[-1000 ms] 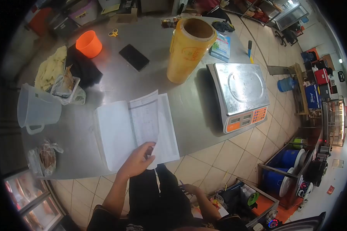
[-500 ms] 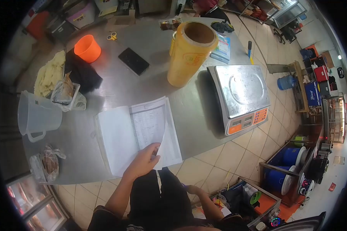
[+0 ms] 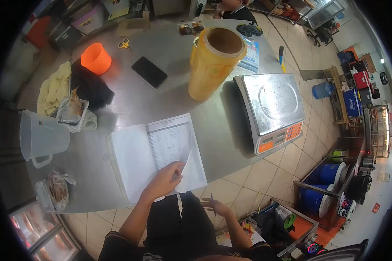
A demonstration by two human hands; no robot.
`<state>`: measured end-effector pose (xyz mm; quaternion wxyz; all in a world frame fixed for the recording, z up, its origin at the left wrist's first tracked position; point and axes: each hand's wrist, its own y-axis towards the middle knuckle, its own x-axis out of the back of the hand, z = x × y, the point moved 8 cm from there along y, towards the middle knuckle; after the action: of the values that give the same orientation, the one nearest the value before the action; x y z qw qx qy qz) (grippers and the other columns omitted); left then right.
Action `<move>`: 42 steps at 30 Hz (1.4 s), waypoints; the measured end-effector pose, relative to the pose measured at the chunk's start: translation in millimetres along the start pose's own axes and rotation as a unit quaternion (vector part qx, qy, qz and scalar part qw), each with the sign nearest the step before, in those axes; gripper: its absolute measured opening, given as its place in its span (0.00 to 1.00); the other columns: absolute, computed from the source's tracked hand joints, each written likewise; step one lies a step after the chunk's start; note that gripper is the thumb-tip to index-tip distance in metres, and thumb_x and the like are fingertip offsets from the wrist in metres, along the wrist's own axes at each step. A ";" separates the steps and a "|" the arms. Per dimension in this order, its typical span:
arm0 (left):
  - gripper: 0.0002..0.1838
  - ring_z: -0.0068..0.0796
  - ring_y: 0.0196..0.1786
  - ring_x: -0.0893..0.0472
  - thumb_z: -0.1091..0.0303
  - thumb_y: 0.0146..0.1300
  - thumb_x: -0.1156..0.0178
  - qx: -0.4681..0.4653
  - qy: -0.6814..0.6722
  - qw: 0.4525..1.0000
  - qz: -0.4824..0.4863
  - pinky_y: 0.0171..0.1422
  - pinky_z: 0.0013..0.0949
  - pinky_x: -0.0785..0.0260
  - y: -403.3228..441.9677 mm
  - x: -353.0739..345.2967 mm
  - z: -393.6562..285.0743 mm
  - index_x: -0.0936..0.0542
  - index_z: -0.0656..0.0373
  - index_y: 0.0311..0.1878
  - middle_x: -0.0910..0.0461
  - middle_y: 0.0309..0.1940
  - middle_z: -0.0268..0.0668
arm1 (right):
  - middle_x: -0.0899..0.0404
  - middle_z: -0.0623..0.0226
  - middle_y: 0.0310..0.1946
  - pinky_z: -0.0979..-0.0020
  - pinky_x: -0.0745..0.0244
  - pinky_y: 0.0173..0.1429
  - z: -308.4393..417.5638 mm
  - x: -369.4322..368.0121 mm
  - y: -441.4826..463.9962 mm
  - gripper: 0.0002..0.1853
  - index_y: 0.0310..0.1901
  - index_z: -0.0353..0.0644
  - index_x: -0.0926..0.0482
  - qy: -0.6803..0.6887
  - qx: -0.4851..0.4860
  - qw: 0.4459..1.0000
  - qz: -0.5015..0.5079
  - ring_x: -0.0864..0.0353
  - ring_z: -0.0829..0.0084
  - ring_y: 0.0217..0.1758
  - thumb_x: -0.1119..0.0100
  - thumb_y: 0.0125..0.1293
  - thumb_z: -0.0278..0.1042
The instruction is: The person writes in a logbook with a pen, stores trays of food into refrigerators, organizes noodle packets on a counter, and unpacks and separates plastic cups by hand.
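An open folder of papers (image 3: pixel 131 161) lies at the table's near edge, with a printed table sheet (image 3: pixel 167 137) on its right side. My left hand (image 3: pixel 163 182) is closed on the lower edge of a sheet there, and the sheet's corner curls up beside the fingers. To the right, beyond the table edge, my right hand (image 3: pixel 220 209) holds a thin pen (image 3: pixel 212 201) that points up between the fingers. The pen is apart from the paper. Beyond the folder lies a black phone (image 3: pixel 149 72).
A digital scale (image 3: pixel 272 104) stands on the right, beside a yellow film roll (image 3: pixel 215 65). Leftward are an orange cup (image 3: pixel 96 58), a clear jug (image 3: pixel 43 137), a dough-like mass (image 3: pixel 54 89) and a bagged brown item (image 3: pixel 58 189). Scissors (image 3: pixel 124 43) lie farther back. Another person (image 3: pixel 239 13) is behind the table.
My right hand has risen slightly, and the pen now shows upright in it. The lifted sheet has dropped lower and curls at its corner. More of the other person shows at the back.
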<state>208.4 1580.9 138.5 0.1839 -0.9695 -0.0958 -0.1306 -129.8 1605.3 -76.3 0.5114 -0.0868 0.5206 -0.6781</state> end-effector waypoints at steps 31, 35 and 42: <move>0.28 0.47 0.59 0.35 0.56 0.51 0.28 -0.009 0.238 0.945 -0.222 0.60 0.50 0.43 -3.6 -100.6 5.6 0.24 0.54 0.53 0.32 0.56 0.41 | 0.22 0.55 0.57 0.60 0.25 0.55 -91.6 37.0 32.1 0.26 0.69 0.45 0.34 0.156 0.026 0.974 -0.163 0.20 0.65 0.48 0.56 0.76 0.49; 0.26 0.46 0.59 0.33 0.58 0.51 0.28 -0.015 0.244 0.942 -0.230 0.58 0.50 0.43 -3.6 -97.6 3.1 0.24 0.54 0.53 0.31 0.55 0.40 | 0.25 0.60 0.43 0.60 0.28 0.39 -41.8 92.3 26.2 0.25 0.68 0.47 0.36 0.207 0.124 0.905 -0.351 0.30 0.70 0.30 0.53 0.75 0.49; 0.21 0.45 0.57 0.32 0.62 0.54 0.30 -0.019 0.230 0.935 -0.270 0.57 0.49 0.42 -8.5 -92.5 -2.2 0.23 0.54 0.49 0.29 0.51 0.39 | 0.26 0.65 0.47 0.60 0.25 0.40 151.6 110.4 -17.7 0.22 0.63 0.48 0.34 0.400 0.330 0.774 -0.364 0.25 0.70 0.42 0.55 0.75 0.51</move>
<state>118.3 1575.1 116.6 0.1406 -0.8540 -0.3062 -0.3964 -92.9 1424.0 -40.9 -0.0308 0.1838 0.3522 -0.9172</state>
